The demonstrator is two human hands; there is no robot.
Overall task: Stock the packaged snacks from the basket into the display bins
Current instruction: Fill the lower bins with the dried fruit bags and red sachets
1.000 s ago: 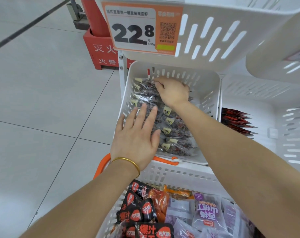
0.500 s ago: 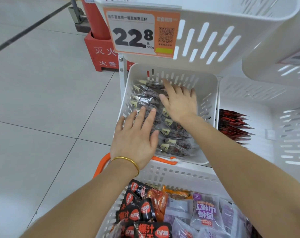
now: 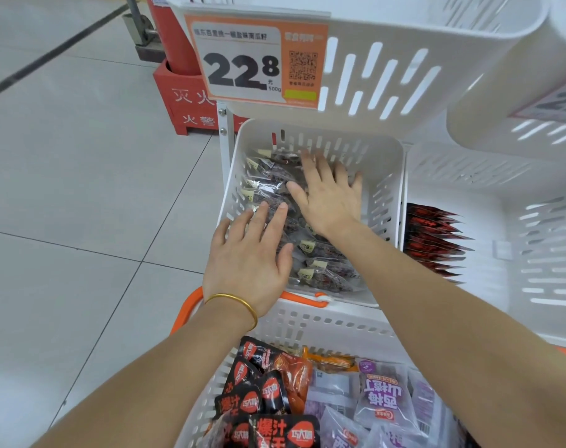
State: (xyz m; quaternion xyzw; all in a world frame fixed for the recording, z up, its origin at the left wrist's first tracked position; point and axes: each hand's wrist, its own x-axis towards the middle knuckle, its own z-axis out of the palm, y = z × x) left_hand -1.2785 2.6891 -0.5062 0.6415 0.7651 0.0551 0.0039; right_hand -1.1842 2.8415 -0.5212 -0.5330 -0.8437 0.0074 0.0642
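A white slotted display bin [image 3: 385,189] holds a row of clear snack packets [image 3: 327,273] with dark contents and small pale labels. My left hand [image 3: 247,257], a gold bangle on its wrist, lies flat with straight fingers on the packets at the bin's front left. My right hand [image 3: 327,195] is spread flat on the packets deeper in the bin, fingertips near the back wall. Below, the white basket [image 3: 307,321] with an orange handle [image 3: 302,297] holds black-and-red packets [image 3: 259,396], orange packets [image 3: 294,379] and purple packets [image 3: 383,399].
A higher white bin [image 3: 404,59] with an orange price tag [image 3: 252,59] overhangs the one I reach into. To the right, another bin [image 3: 517,253] holds red packets [image 3: 433,240]. A red fire-equipment stand [image 3: 184,101] sits on the tiled floor [image 3: 81,205] at left.
My right hand went from curled on the packets near the bin's back to spread flat over them, shifting right. My left hand has stayed flat on the front packets.
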